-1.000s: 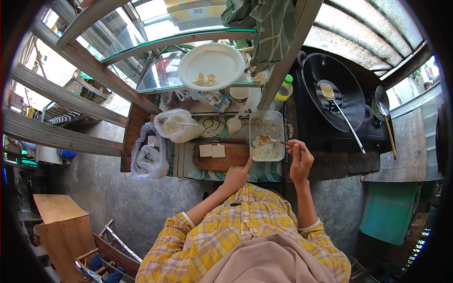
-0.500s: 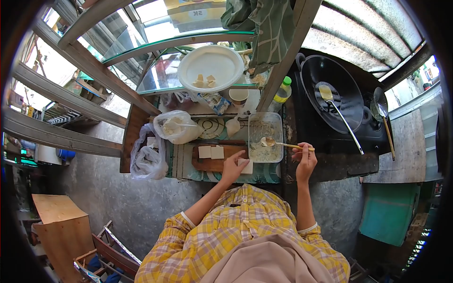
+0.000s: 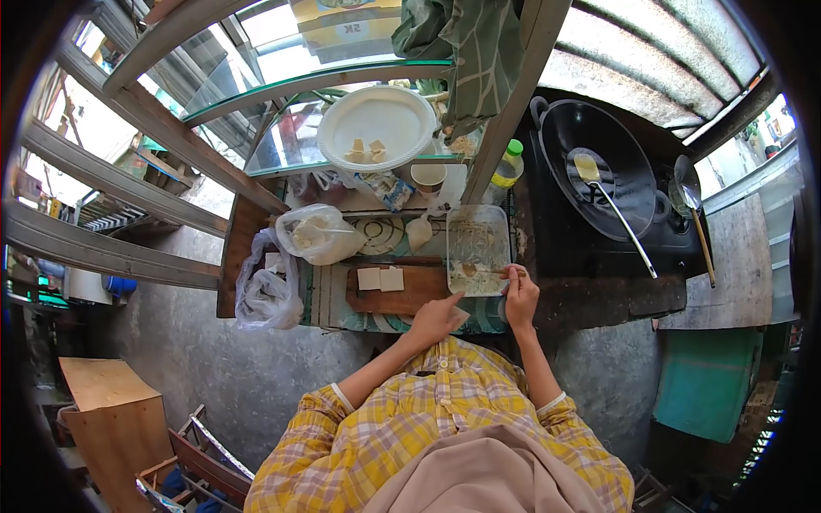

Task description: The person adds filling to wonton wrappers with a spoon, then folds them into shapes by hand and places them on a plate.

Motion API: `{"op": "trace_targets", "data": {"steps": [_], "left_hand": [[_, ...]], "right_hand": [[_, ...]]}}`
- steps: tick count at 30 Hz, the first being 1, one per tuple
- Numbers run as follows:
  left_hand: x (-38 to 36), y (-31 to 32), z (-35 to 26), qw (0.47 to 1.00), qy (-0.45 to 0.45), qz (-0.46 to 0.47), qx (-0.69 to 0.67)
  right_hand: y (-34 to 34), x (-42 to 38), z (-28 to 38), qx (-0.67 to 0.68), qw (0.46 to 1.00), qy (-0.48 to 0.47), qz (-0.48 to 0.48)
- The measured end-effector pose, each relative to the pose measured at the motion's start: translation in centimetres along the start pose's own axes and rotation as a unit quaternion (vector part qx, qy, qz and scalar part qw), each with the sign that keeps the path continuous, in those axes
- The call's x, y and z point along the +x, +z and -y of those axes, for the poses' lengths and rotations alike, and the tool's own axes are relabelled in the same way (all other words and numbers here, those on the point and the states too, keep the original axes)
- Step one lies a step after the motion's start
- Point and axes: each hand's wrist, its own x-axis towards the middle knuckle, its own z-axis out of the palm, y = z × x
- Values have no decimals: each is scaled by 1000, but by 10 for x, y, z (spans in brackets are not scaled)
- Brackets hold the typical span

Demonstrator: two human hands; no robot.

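Observation:
My left hand [image 3: 436, 318] holds a pale square slice [image 3: 460, 316] just in front of the wooden cutting board [image 3: 410, 296], where two more square slices [image 3: 381, 279] lie. My right hand [image 3: 520, 295] grips a spoon [image 3: 481, 271] whose bowl rests in the rectangular clear container [image 3: 479, 248] of pale filling. Both hands are close together at the container's near edge.
A black wok [image 3: 590, 167] with a spatula [image 3: 609, 205] sits on the stove at right, a ladle [image 3: 694, 214] beside it. Plastic bags [image 3: 295, 256] lie at left. A white plate [image 3: 376, 124] with bits stands on the glass shelf. A bottle [image 3: 508, 164] is behind the container.
My right hand has moved left and brought the spoon down into the container's near end. My left hand, which picked up a slice, has shifted right toward the container.

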Motion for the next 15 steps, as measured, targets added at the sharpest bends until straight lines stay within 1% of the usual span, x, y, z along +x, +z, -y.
{"op": "trace_targets", "data": {"steps": [2,5,8,11,14,15], "left_hand": [[-3,5,-1,998,9,16,58],[-6,8,3,995,25,11,98],[-10,6,5,993,54,-14,107],[-13,7,10,990,72,-35,118],[-16,4,7,990,65,-37,121],[-16,3,4,989,60,-35,128]], "right_hand": [[2,1,-7,-59,998,-21,1],[-5,0,2,-91,993,-73,-7],[-13,1,9,-124,973,-195,-14],[-21,1,25,-153,954,-257,1],[-20,0,32,-132,955,-265,-5],[-18,-1,32,-134,960,-246,4]]}}
